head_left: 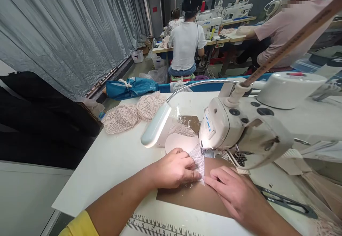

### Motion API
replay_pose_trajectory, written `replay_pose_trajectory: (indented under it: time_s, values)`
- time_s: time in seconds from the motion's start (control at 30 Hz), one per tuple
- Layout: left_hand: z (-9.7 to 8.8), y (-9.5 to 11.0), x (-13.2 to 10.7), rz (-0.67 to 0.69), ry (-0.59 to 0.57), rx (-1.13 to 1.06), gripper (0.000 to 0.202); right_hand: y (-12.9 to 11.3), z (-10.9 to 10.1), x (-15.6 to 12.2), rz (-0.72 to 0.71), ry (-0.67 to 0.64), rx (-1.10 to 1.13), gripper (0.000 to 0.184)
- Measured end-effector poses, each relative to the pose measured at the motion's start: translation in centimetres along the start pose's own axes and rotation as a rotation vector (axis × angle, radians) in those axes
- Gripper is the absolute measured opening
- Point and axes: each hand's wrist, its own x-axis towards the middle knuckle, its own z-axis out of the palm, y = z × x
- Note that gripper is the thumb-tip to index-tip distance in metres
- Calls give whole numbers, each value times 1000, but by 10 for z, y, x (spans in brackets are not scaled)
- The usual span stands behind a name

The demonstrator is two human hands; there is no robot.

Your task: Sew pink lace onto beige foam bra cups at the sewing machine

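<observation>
A white lace piece runs toward me from under the head of a white sewing machine. My left hand is closed, its thumb and index finger pinching the lace near its front end. From the other side my right hand holds the same end at its right edge with its fingertips; part of its grip is hidden. A smooth pale pink bra cup is beside the lace, behind my left hand. Both hands are over a brown sheet on the table.
Lace bra cups rest at the table's left back. A lamp hangs left of the needle. Thread snips or a similar dark tool lies right of my right hand. A printed ruler marks the front edge. Co-workers sit beyond.
</observation>
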Motion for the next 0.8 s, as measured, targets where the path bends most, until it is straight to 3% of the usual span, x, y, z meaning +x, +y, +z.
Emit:
replay_pose_trajectory:
  time_s: [0.6,0.8]
  values:
    - [-3,0,-2,65,-10,-44,24,-4,-8,6,7,50,32,39]
    - [-3,6,2,2,23,-53,23,-5,5,3,7,78,34,38]
